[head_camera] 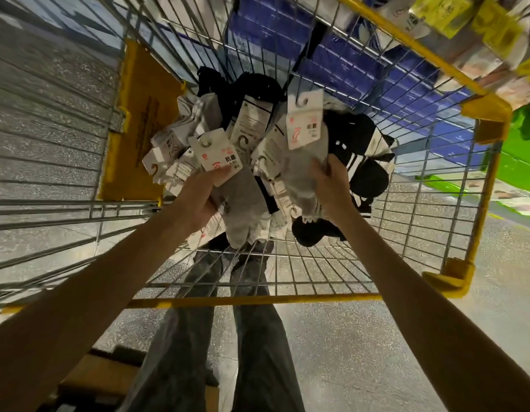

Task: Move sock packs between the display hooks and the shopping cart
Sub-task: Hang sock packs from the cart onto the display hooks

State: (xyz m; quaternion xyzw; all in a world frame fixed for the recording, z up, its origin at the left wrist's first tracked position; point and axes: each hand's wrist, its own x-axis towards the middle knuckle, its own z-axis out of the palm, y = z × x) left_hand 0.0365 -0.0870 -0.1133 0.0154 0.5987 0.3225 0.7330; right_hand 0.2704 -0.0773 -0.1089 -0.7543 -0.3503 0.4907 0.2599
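In the head view, both arms were down inside the wire shopping cart [251,300], with a pile of sock packs [248,123] filling the middle of the frame. Left of centre, the left hand [198,200] was curled round a grey sock pack [242,200], thumb pressed on its white card. The right hand [332,185] gripped the fabric of a paler sock pack [305,162], whose card stood up just right of centre. Blurred hanging packs [454,25] at the upper right were probably the display.

This looked like a lift-out step. Each pack should rise straight up, clear of the pile, because the hanger tabs could snag neighbouring packs or the wire. Leaving each card's hanging hole uncovered would make hooking easier.
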